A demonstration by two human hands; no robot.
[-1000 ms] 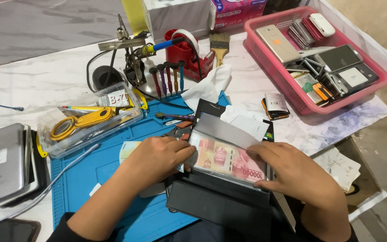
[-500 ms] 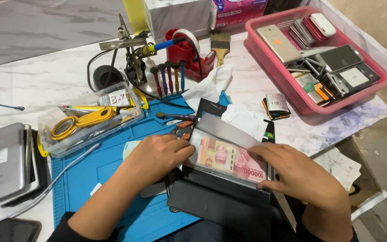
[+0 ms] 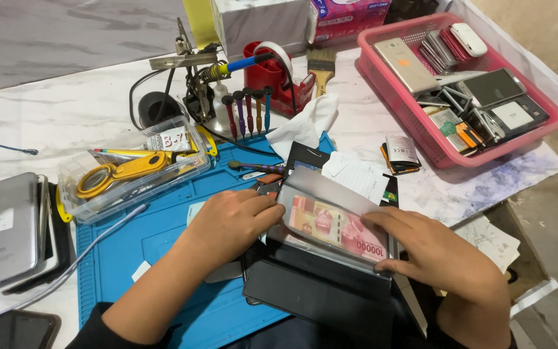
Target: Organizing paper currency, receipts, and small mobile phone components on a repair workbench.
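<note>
At the lower centre of the frame, the left hand (image 3: 230,220) and right hand (image 3: 437,249) pinch opposite ends of a clear sleeve (image 3: 334,223) containing a pink banknote (image 3: 330,226). It lies over a black phone (image 3: 318,291) on the blue mat (image 3: 163,239); a pink basket (image 3: 414,116) sits upper right.

The right hand (image 3: 444,255) hides the banknote's (image 3: 334,227) lower corner; a dark phone (image 3: 17,329) is cut off bottom-left
</note>
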